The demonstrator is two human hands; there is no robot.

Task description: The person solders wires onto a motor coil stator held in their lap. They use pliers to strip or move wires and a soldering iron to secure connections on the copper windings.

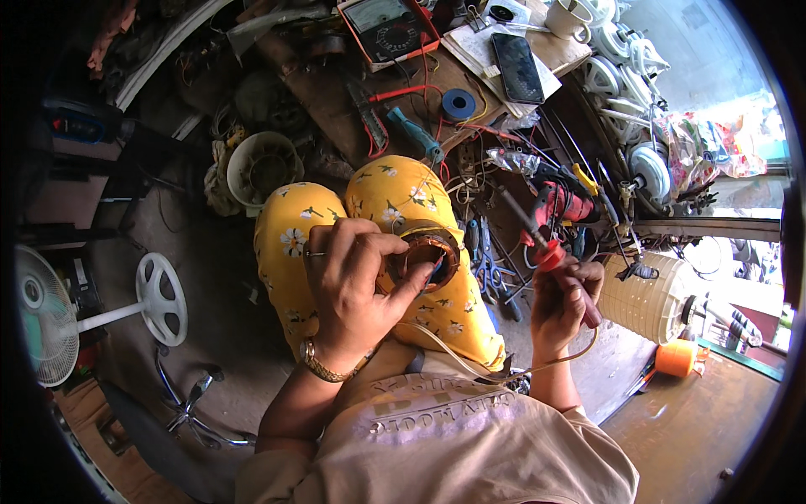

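A round motor stator (pixel 449 270) with copper windings rests on my lap, over yellow flowered trousers (pixel 295 277). My left hand (pixel 353 273) is closed on its near left side, with the index finger along the rim and the thumb at the opening. Something small and blue shows by the thumb tip; I cannot make out what it is. To the right, my right hand (pixel 564 307) grips a soldering iron (pixel 550 254) by its red handle. The iron's dark shaft slants up and left, apart from the stator. Its pale cord (pixel 457 357) loops down across my front.
Ahead, a wooden bench holds a red multimeter (pixel 390 35), a phone (pixel 516 67), a wire spool (pixel 458 104) and a mug (pixel 569 18). A bucket (pixel 262 168) stands left of my knees. Right are a red power drill (pixel 561 203), scissors (pixel 490 273) and fan parts (pixel 649 172).
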